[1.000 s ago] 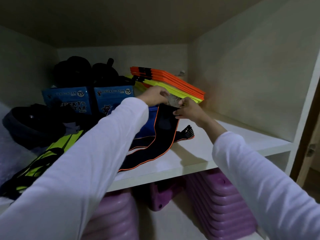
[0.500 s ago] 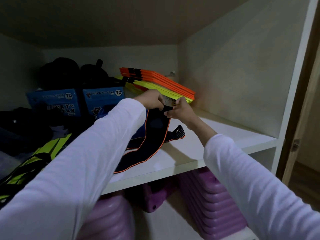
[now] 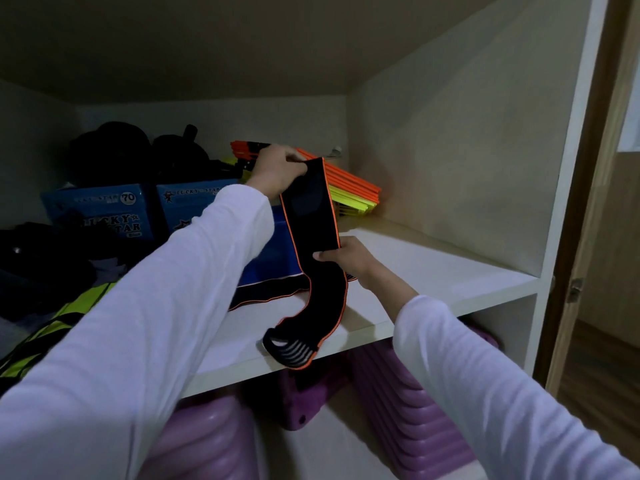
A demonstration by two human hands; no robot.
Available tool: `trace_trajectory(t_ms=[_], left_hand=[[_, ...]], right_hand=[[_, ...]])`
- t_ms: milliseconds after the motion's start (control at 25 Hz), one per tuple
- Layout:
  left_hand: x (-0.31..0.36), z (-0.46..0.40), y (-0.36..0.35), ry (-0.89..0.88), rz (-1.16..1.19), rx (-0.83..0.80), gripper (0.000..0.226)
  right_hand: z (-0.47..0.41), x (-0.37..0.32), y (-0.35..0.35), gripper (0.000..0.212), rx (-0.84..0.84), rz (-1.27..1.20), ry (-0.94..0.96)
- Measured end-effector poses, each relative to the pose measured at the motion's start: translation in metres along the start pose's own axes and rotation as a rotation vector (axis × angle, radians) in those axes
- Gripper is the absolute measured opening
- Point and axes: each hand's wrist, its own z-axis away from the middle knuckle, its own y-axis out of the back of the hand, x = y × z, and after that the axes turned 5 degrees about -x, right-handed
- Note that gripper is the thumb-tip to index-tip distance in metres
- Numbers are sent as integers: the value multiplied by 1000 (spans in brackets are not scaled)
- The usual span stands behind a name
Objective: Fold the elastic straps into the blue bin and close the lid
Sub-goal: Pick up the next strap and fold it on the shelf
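Observation:
A black elastic strap (image 3: 313, 216) with orange edging hangs above the white shelf (image 3: 415, 271). My left hand (image 3: 277, 169) pinches its top end, raised over the blue bin (image 3: 273, 258). Lower down, my right hand (image 3: 346, 258) grips the strap's middle at its right edge. The strap's free end with grey stripes (image 3: 294, 348) lies at the shelf's front edge. A second black strap with orange edging (image 3: 266, 292) lies along the bin's front. My left sleeve hides most of the bin, and no lid shows.
Two blue Lucky Star boxes (image 3: 104, 213) and dark gear stand at the back left. Orange and yellow flat markers (image 3: 349, 185) are stacked at the back right. A neon yellow vest (image 3: 52, 327) lies at the left. Purple ridged items (image 3: 408, 410) sit below the shelf.
My left hand has lifted the strap's top end higher. My right hand has slid down from the top to the strap's middle. The striped end now lies at the shelf's front edge.

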Motion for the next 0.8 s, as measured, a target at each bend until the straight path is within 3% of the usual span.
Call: trace_trajectory(t_ms=[480,560,680,800], left_hand=[[-30,24,57,92,236,423,26],[-44,34,69,132,272,427,18],[-73,56,79,233,318,429,33],[-105,79,79,392,353,407,35]], right_hand=[[2,9,30,21,30,116,-161],[2,4,44,6,52,138,-195],[-1,-8,64,28,100,220,-236],[-13,-14,79,23,194,398,-256]])
